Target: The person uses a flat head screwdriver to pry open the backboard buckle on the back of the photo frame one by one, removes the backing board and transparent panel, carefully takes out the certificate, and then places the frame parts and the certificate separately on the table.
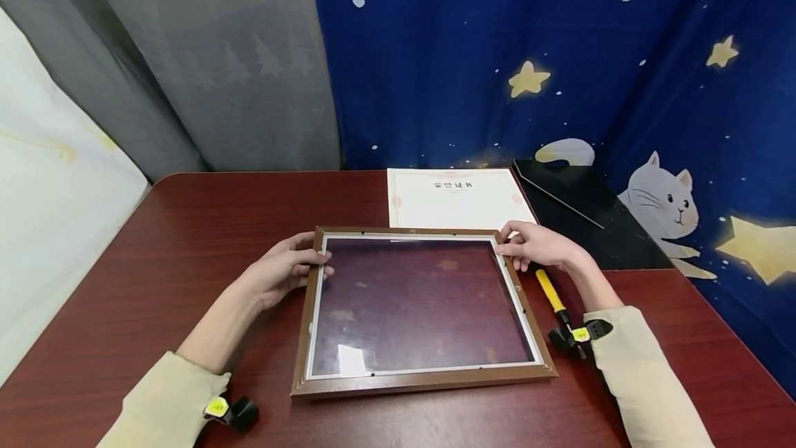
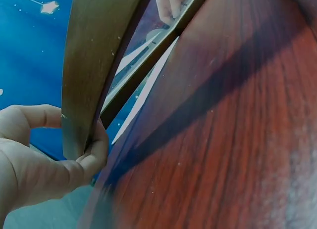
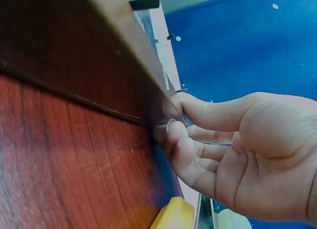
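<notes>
A brown wooden picture frame (image 1: 423, 382) with a white inner border and a clear pane (image 1: 429, 310) is held above the dark red table, back side with small black tabs facing up. My left hand (image 1: 282, 272) grips its left side near the far corner, thumb on top and fingers beneath. At the far right corner, my right hand (image 1: 537, 244) pinches the frame between thumb and fingers. The left wrist view shows the left hand (image 2: 54, 160) around the frame's corner (image 2: 89, 75), with a shadow below. In the right wrist view, the right hand (image 3: 237, 150) holds the other corner.
A white certificate (image 1: 460, 202) lies behind the frame. Right of it is a black panel (image 1: 584, 216) reaching the table's right edge. A yellow-handled tool (image 1: 550, 289) lies beside the right wrist, partly hidden. Curtains hang behind the dark red table (image 1: 249, 206).
</notes>
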Tool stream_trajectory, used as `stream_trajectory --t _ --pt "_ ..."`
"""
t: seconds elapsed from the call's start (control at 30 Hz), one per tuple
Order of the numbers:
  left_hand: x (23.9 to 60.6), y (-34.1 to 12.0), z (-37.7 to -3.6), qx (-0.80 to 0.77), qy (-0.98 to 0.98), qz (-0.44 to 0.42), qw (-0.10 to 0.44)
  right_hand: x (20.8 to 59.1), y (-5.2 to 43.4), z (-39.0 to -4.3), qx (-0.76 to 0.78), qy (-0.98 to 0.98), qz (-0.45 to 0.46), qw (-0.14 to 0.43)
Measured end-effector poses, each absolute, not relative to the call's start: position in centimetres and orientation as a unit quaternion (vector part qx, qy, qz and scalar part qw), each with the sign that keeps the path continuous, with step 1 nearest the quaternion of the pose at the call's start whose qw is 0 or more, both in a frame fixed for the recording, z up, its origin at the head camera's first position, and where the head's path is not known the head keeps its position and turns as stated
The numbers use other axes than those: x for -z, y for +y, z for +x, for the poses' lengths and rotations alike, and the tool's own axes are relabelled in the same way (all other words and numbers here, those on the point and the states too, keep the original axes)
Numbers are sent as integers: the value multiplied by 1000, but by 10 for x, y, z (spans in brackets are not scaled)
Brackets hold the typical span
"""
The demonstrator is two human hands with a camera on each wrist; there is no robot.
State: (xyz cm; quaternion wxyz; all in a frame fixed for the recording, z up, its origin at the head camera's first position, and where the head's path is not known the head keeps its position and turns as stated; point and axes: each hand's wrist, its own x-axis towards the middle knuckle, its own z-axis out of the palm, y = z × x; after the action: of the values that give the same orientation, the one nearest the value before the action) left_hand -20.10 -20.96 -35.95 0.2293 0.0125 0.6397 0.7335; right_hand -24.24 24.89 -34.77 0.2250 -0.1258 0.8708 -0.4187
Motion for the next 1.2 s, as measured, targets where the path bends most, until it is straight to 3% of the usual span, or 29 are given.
stream_trajectory --t 0.63,1.2 --pt "354 -208 -201 -825 518 23 225 348 249 -243 423 868 -125 229" --pt "363 -203 -206 -784 591 38 187 349 247 -245 421 870 -121 226"
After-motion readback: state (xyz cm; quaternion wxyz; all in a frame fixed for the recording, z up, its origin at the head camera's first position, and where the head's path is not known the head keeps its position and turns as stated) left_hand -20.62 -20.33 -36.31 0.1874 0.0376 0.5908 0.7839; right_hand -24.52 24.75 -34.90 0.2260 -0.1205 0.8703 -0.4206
